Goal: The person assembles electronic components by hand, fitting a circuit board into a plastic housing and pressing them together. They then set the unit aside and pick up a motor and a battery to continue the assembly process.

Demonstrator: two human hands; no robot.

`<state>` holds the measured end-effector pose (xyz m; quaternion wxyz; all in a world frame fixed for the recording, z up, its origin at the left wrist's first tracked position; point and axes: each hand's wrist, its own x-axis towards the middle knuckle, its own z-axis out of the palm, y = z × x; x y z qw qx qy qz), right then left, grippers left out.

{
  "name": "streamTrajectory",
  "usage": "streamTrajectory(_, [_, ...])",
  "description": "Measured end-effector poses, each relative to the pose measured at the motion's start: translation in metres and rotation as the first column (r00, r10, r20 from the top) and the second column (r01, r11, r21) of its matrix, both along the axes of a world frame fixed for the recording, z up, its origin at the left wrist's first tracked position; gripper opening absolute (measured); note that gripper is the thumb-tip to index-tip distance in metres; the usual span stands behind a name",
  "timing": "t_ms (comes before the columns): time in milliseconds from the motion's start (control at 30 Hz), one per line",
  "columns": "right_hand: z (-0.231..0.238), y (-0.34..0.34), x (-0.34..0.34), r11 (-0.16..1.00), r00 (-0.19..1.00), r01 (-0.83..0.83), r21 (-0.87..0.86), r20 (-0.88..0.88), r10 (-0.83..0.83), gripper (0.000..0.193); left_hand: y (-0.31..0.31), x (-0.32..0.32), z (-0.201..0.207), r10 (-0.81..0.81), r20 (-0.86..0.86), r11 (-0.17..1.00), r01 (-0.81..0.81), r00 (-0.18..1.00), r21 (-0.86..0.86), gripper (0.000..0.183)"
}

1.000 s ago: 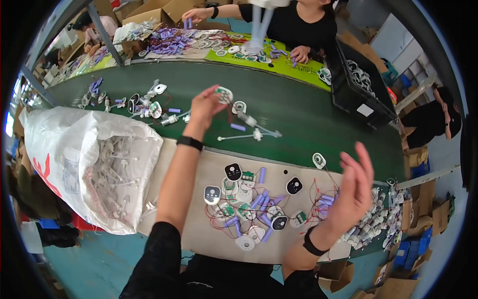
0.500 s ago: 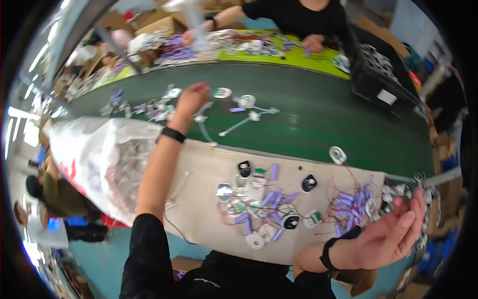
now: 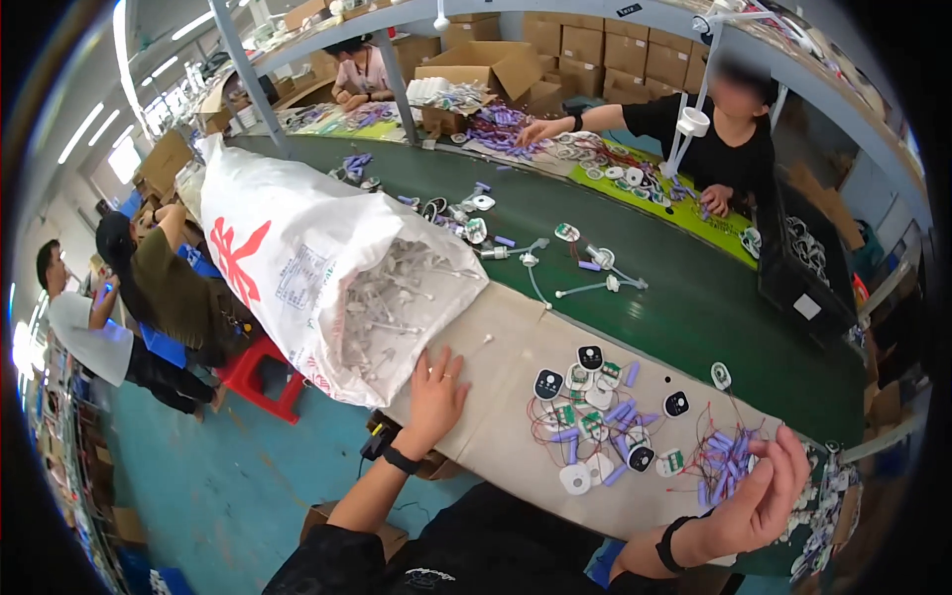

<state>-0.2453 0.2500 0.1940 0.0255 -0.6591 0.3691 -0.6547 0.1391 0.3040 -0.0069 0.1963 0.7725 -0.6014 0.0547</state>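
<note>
My left hand (image 3: 436, 399) lies with fingers spread at the edge of the beige work surface (image 3: 466, 426), just beside the mouth of a big white woven sack (image 3: 297, 268). Inside the sack's mouth are many translucent thin tube parts with white ends (image 3: 382, 297). My right hand (image 3: 756, 504) hovers, fingers apart and curved, beside a pile of purple cylindrical cells (image 3: 727, 458) with red wires; nothing shows in it. Between the hands lie black-faced rounded covers (image 3: 548, 385), white discs (image 3: 575, 479), green circuit boards (image 3: 670, 462) and more purple cells (image 3: 623, 412).
Beyond the surface runs a green conveyor belt (image 3: 684, 317) bearing white parts with clear tubes (image 3: 612, 285). Across it a co-worker (image 3: 734, 149) handles parts on a yellow-green mat. A black crate (image 3: 803, 268) stands far right. A red stool (image 3: 260, 377) is on the floor at left.
My left hand has come back from over the belt to the work surface beside the sack. The view has swung left and up. My right hand stays near the wired cells.
</note>
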Motion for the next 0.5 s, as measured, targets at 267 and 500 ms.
streamTrajectory(267, [0.019,0.042,-0.043,0.867,0.866,0.464,0.18,-0.3,-0.401,0.011,-0.008,0.023,-0.02,0.008,0.113,0.995,0.004,0.994,-0.103,0.045])
streamTrajectory(500, [-0.055,0.097,-0.13,0.631,0.782,0.608,0.482,-0.502,-0.371,0.015,-0.037,-0.002,-0.041,0.123,0.1,0.986,-0.11,0.987,-0.126,0.048])
